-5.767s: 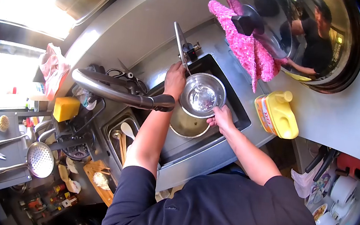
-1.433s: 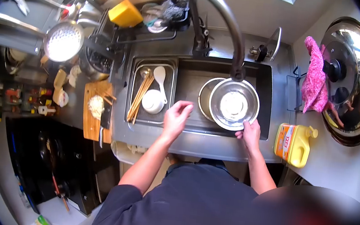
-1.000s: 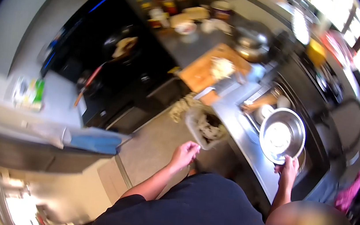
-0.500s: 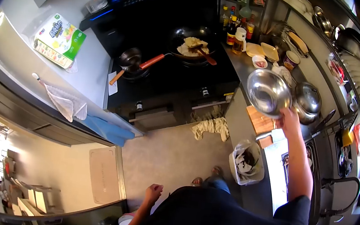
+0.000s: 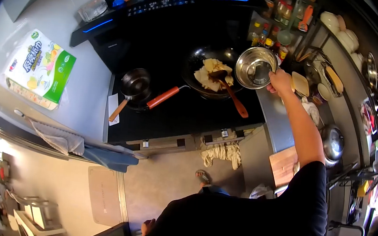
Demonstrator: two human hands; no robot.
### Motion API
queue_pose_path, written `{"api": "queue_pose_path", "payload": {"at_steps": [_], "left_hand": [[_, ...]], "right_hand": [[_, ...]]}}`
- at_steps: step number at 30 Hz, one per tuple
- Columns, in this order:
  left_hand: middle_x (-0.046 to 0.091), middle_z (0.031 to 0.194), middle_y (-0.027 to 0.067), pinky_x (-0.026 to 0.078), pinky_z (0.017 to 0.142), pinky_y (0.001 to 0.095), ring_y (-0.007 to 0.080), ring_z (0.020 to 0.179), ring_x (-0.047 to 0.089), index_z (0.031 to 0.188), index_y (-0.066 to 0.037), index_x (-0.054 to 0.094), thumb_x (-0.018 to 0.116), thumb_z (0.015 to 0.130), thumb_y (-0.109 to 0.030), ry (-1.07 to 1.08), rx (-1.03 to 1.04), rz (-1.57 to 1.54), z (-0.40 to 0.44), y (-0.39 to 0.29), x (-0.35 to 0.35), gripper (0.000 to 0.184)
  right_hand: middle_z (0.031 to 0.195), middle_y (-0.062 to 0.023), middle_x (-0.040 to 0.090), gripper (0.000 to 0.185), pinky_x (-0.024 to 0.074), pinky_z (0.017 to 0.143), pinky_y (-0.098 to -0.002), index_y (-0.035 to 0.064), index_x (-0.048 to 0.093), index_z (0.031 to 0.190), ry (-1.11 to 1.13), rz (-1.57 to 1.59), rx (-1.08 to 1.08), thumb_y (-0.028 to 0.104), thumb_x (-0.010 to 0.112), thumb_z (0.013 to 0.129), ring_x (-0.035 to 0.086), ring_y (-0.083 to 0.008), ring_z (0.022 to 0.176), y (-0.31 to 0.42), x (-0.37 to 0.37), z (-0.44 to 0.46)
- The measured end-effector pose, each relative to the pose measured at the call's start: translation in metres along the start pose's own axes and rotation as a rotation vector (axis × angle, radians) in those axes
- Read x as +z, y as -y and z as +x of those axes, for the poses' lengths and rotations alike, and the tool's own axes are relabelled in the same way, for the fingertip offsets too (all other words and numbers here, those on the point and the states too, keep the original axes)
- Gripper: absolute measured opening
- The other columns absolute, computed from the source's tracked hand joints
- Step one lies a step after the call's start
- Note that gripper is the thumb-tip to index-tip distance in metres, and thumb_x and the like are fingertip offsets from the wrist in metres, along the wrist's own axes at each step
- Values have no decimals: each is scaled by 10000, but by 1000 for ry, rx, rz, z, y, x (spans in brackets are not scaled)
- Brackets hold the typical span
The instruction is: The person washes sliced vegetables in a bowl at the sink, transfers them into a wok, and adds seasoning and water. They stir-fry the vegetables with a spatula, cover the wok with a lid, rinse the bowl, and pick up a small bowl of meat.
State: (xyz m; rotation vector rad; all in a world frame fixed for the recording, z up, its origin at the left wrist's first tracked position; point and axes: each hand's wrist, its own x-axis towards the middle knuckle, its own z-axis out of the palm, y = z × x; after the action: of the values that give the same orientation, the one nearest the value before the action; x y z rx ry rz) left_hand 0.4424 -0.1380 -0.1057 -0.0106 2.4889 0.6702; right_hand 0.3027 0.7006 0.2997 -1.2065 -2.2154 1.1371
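My right hand (image 5: 280,83) grips the rim of a shiny metal bowl (image 5: 256,68), tilted beside the wok's right edge. Nothing shows inside the bowl. The black wok (image 5: 192,79) sits on the stove with pale, flat pieces of food (image 5: 213,69) in it. A wooden spatula (image 5: 234,97) rests in the food, its handle over the wok's front rim. My left hand (image 5: 148,225) hangs low by my side, mostly behind my dark shirt, and its fingers are largely hidden.
A small pan (image 5: 135,84) stands left of the wok, whose red handle (image 5: 163,98) points toward it. Bottles (image 5: 268,42) crowd the back corner. On the right counter are a cutting board (image 5: 283,166) and a lidded pot (image 5: 332,142). A cloth (image 5: 222,155) lies on the floor.
My right hand has carried the metal bowl left and forward, from above the right counter to the wok's edge. My body has moved nearer the stove. My left hand has dropped lower.
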Motion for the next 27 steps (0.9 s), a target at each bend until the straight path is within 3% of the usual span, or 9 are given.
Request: {"api": "queue_pose_path", "payload": {"at_steps": [1,3,7,9,13,17,23,26,27], "left_hand": [[671,760,232,479,679,479,391,705,649,795,-17,702,516,900,-533,168,-91,-51,3,3,-7,559],[669,780,234,470,667,490,387,695,642,821,-17,698,513,903,-531,198,-139,32,7,4,-5,552],[696,784,188,489,631,458,319,648,646,873,-11,701,528,926,-478,187,-100,-78,22,-15,-15,500],[714,780,157,504,611,432,276,621,651,898,-7,704,540,941,-444,166,-60,-175,24,-31,-26,468],[726,798,97,527,567,347,191,614,660,935,10,704,585,961,-357,216,-278,-351,55,-34,-29,386],[717,824,118,518,531,315,176,609,654,1013,23,686,620,962,-318,166,-176,-414,64,-77,-73,351],[721,843,130,512,530,306,170,609,647,1033,30,682,641,953,-309,162,-40,-365,97,-76,-95,350],[725,846,126,519,553,306,171,624,654,1038,29,687,644,949,-306,195,-99,-429,99,-116,-119,349],[727,846,124,522,563,307,171,632,659,1041,27,689,645,947,-306,198,-47,-407,105,-117,-118,349]], "right_hand": [[659,-159,669,309,523,425,-344,-79,583,1030,-12,-91,-10,212,513,952,672,-218,513,5,7,16],[697,-222,686,306,565,494,-403,-88,584,1014,-48,-191,-48,202,523,939,700,-284,550,11,25,40],[646,-245,658,412,583,654,-446,-128,578,1158,-421,-690,-584,202,525,917,686,-364,594,-21,60,110],[657,-242,663,443,577,671,-455,-131,575,1196,-355,-697,-501,206,527,913,688,-371,632,-3,64,108],[701,-248,667,502,561,696,-489,-133,556,1254,-353,-793,-493,215,556,891,681,-398,703,14,71,99],[873,-295,691,536,555,754,-536,-82,462,1361,-335,-822,-403,223,514,923,686,-451,825,29,77,85],[853,-305,672,603,556,735,-524,-49,431,1427,-404,-843,-389,211,561,899,670,-449,758,57,90,45],[859,-283,701,510,570,712,-513,-53,446,1369,-495,-702,-312,206,516,936,711,-391,807,26,93,63],[853,-259,701,445,577,696,-493,-42,475,1316,-405,-424,-139,198,514,943,713,-360,797,26,91,62]]}}
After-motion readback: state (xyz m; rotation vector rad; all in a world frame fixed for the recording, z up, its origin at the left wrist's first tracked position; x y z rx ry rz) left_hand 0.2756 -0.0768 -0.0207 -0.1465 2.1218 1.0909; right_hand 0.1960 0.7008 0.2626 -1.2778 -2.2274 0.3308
